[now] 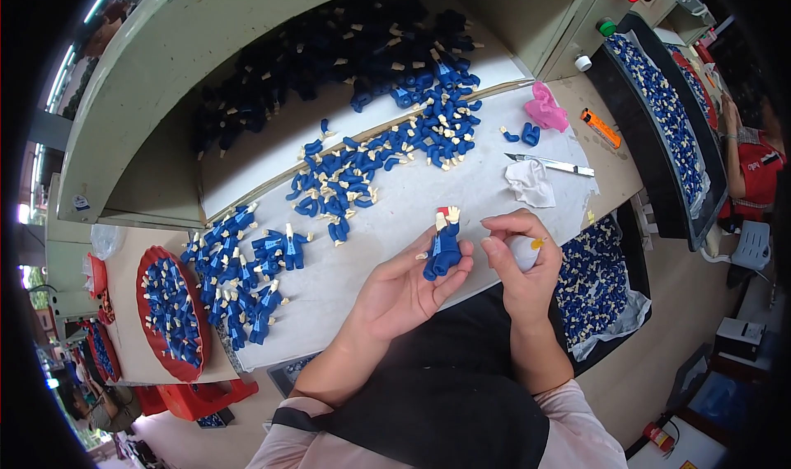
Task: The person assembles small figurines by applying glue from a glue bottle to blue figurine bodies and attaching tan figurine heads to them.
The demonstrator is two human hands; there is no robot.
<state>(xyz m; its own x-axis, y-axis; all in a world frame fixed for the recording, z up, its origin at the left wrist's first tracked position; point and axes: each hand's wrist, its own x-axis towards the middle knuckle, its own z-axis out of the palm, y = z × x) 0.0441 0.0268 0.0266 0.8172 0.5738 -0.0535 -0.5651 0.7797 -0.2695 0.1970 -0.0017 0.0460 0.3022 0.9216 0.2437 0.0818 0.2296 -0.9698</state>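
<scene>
My left hand (404, 296) is closed around a small blue figurine body (445, 250) with cream hands and a red patch near its top. Beside it, my right hand (527, 263) grips a small white squeeze bottle (522, 253) with a yellowish tip, tucked in the palm. Thumb and fingertips of that hand come near each other; whether something tiny is between them I cannot tell. Loose blue arms (338, 176) with cream hands lie in a heap beyond my hands. To the left are piled more blue figurine bodies (239, 263).
A red scalloped tray (200, 370) of blue parts stands at left. A utility knife (550, 165), white cloth (527, 182), pink cloth (546, 106) and orange box (601, 128) lie at right. Black trays (696, 236) hold many pieces. A metal hood (107, 139) arches over the bench; a co-worker (754, 168) sits far right.
</scene>
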